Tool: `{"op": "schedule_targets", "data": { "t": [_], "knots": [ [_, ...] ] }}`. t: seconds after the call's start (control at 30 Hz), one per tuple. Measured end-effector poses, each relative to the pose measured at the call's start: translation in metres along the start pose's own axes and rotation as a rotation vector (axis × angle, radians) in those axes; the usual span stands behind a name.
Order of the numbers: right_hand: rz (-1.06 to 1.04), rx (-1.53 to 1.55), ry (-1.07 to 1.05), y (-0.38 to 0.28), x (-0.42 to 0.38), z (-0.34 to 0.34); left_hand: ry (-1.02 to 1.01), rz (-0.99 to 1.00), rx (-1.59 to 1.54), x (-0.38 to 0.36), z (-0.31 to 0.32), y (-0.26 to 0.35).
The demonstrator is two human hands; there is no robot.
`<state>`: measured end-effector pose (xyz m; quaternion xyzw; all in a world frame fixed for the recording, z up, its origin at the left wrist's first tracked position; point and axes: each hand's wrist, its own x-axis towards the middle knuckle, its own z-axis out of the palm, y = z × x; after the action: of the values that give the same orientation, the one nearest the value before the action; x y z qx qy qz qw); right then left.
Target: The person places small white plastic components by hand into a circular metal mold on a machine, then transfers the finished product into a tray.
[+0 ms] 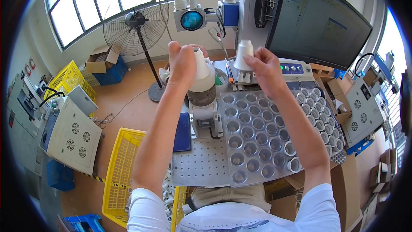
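Note:
My left hand point(182, 63) is closed around the side of a white cone-shaped part point(202, 66), which sits upright on a round, dark-banded holder point(202, 96). Its fingertips are partly hidden behind the cone. In my right hand point(267, 68), thumb and fingers pinch another white cone-shaped part point(244, 53), narrow end up, to the right of the holder. Below and between my arms lies a clear plastic tray point(240, 150) with rows of round recesses. A few white parts point(294, 164) stand in its right side.
A machine head with a blue-green lens point(192, 20) hangs above the holder, with white cones on top. On the right are a monitor point(319, 21), a button panel point(296, 68) and a tray of white parts point(317, 114). A yellow crate point(116, 180) stands left of the perforated metal table point(199, 163).

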<state>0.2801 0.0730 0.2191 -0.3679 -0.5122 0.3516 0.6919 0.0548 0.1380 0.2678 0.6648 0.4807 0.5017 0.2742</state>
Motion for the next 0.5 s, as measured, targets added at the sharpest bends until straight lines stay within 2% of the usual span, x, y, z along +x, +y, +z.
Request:
{"op": "schedule_targets", "data": {
  "t": [0.07, 0.1, 0.17, 0.2, 0.23, 0.27, 0.3, 0.33, 0.37, 0.4, 0.43, 0.5],
  "knots": [
    [-0.124, -0.019, -0.024, -0.016, 0.008, 0.04, 0.059, 0.186, -0.008, -0.007, -0.005, -0.003],
    [-0.123, -0.018, -0.022, -0.016, 0.009, 0.055, 0.057, 0.186, -0.007, -0.012, -0.017, -0.002],
    [-0.155, -0.101, -0.124, -0.009, 0.01, 0.082, 0.06, 0.291, -0.22, -0.025, -0.054, 0.0],
    [-0.15, -0.092, -0.119, -0.001, 0.01, 0.089, 0.145, 0.345, -0.215, -0.033, -0.065, -0.008],
    [-0.225, -0.27, -0.163, 0.01, 0.01, 0.095, 0.231, 0.398, -0.21, -0.042, -0.075, -0.016],
    [-0.299, -0.45, -0.207, 0.017, 0.009, 0.097, 0.263, 0.359, -0.189, -0.049, -0.087, -0.032],
    [-0.072, -0.513, -0.181, 0.003, -0.001, 0.102, 0.296, 0.319, -0.17, -0.056, -0.098, -0.054],
    [-0.066, -0.511, -0.177, 0.009, -0.001, 0.1, 0.328, 0.268, -0.12, -0.063, -0.11, -0.078],
    [-0.163, -0.458, -0.184, 0.018, -0.001, 0.094, 0.353, 0.216, -0.073, -0.071, -0.122, -0.105],
    [-0.257, -0.413, -0.173, 0.023, -0.004, 0.084, 0.455, 0.166, 0.149, -0.081, -0.133, -0.135],
    [-0.239, -0.438, -0.124, 0.021, -0.009, 0.07, 0.408, 0.179, 0.364, -0.091, -0.149, -0.164],
    [-0.356, -0.524, -0.116, 0.012, -0.027, 0.027, 0.367, 0.011, 0.301, -0.111, -0.191, -0.243]
  ]
}}
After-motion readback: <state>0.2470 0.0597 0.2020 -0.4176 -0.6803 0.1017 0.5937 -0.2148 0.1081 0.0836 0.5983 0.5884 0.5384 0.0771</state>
